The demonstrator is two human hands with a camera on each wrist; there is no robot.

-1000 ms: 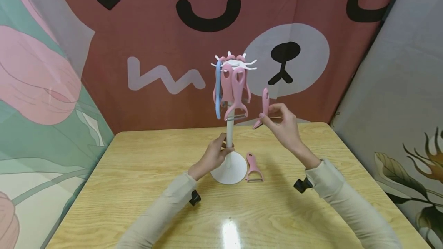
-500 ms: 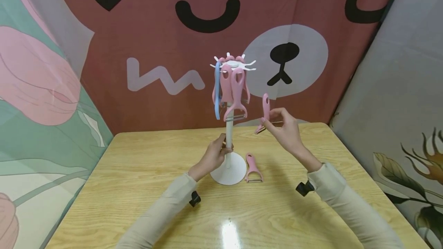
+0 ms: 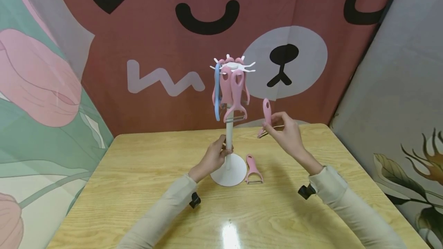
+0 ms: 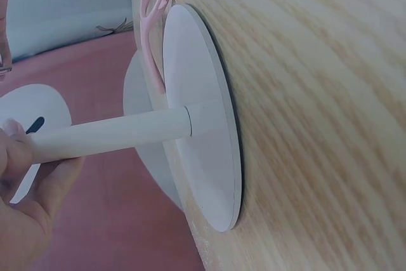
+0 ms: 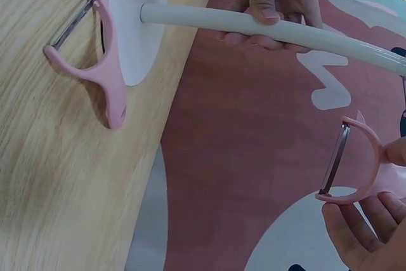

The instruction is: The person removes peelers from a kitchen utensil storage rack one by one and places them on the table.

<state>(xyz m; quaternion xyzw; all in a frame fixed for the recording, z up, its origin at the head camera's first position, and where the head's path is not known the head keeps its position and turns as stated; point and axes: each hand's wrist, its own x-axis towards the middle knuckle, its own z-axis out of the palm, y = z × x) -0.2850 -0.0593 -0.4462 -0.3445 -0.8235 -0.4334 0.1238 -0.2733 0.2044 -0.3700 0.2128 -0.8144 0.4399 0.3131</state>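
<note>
A white stand with a round base rises from the table, its pole gripped low down by my left hand. Several pink peelers and a blue one hang from its prongs; two front-right prongs carry nothing. Right of the pole, my right hand pinches a pink peeler between thumb and fingers, handle up and blade down. In the right wrist view its metal blade faces the pole. Another pink peeler lies flat beside the base, blade end toward me.
The wooden table reaches back to a reddish curtain with a printed bear face. A grey curtain hangs on the right and a floral one on the left. Black wrist cameras sit under both cuffs.
My right hand has sunk a little and drifted slightly right with the peeler, away from the prongs. My left hand keeps its grip on the pole.
</note>
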